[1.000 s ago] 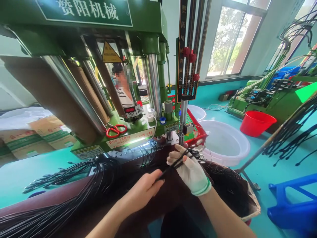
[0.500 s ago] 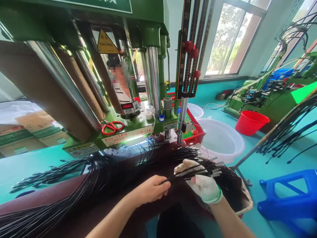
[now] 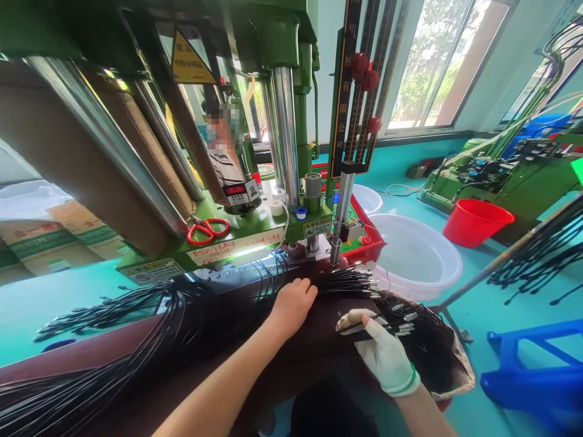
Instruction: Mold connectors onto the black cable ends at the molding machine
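My right hand, in a white glove with a green cuff edge, is closed around several black cables with silvery metal ends. They stick out to the right, over a lined container. My bare left hand is at the left end of a bundle of similar black cables on the dark red work surface. Its fingers are curled, and whatever is between them is hidden. Behind it, several thin cables run up to the metal plate at the green press.
The green press stands in front, with red-handled scissors on its ledge. Long black cables drape at left. The lined container of black cables is at right, near a blue stool, white tub and red bucket.
My left hand has let go of the cables in my right hand and moved up and away to the bundle. My right hand has shifted slightly right, its thumb now over the cables.
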Demonstrator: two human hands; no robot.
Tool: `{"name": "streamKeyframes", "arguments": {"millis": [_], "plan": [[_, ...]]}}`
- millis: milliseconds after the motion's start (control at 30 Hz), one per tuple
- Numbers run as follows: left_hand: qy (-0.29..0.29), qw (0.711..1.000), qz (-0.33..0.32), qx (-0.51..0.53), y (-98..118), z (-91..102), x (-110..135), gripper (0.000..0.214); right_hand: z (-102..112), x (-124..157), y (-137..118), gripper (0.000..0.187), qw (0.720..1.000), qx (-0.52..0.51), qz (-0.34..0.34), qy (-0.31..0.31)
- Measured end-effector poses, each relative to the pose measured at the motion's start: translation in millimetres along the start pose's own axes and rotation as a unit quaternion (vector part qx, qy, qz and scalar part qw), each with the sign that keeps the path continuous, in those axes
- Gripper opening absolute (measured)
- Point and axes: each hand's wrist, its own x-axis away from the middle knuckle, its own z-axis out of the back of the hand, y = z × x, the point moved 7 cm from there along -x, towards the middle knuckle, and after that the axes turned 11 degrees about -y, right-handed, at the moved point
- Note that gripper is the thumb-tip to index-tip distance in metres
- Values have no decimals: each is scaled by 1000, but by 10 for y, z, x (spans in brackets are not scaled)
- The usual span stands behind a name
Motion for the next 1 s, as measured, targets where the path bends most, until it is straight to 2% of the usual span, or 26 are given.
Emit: {"name": "streamKeyframes", "arguments": {"millis": [67, 133, 233, 300, 367, 433, 467, 500, 567, 633, 667, 733, 800, 833, 867, 933, 1000], "plan": [[18, 1000, -3, 25, 37, 67, 49, 22, 22, -11, 25, 20, 1000, -9, -12, 7], [24, 994, 5, 105, 77, 159, 144, 22, 22, -33, 55, 24, 999, -20, -31, 6], [-26, 964, 20, 265, 168, 176, 295, 16, -68, -94, 37, 29, 998, -28, -45, -15], [-114, 909, 29, 401, 241, 54, 403, 17, -191, -144, -55, 30, 999, -9, -30, -44], [-224, 812, 27, 539, 337, -95, 562, 24, -352, -183, -168, 27, 995, 50, -15, -82], [-326, 719, 1, 614, 442, -165, 780, 36, -563, -197, -230, 26, 984, 111, -15, -141], [-364, 692, -13, 623, 477, -170, 897, 41, -688, -189, -228, 26, 974, 135, -20, -182], [-384, 679, -27, 625, 501, -157, 1003, 43, -821, -167, -197, 26, 961, 154, -29, -230], [-376, 661, -44, 647, 548, -112, 1156, 39, -1075, -82, -60, 27, 925, 180, -54, -331], [-305, 626, -26, 717, 589, -90, 1209, 33, -1230, 9, 135, 30, 896, 189, -82, -393], [-261, 597, -1, 759, 606, -111, 1214, 31, -1260, 35, 227, 30, 892, 183, -94, -403], [-194, 519, 63, 830, 661, -218, 1210, 34, -1243, 28, 366, 34, 900, 147, -127, -391], [-162, 452, 97, 872, 742, -313, 1185, 38, -1178, -58, 387, 45, 916, 84, -156, -359], [-157, 433, 100, 882, 778, -337, 1165, 39, -1145, -133, 332, 53, 926, 53, -156, -340], [-154, 424, 100, 887, 801, -346, 1146, 38, -1114, -228, 230, 58, 937, 31, -142, -317], [-152, 431, 103, 883, 809, -345, 1114, 36, -1084, -429, -58, 57, 955, 52, -78, -283], [-150, 447, 114, 875, 791, -333, 1085, 35, -1139, -559, -266, 46, 944, 141, -57, -294]]}}
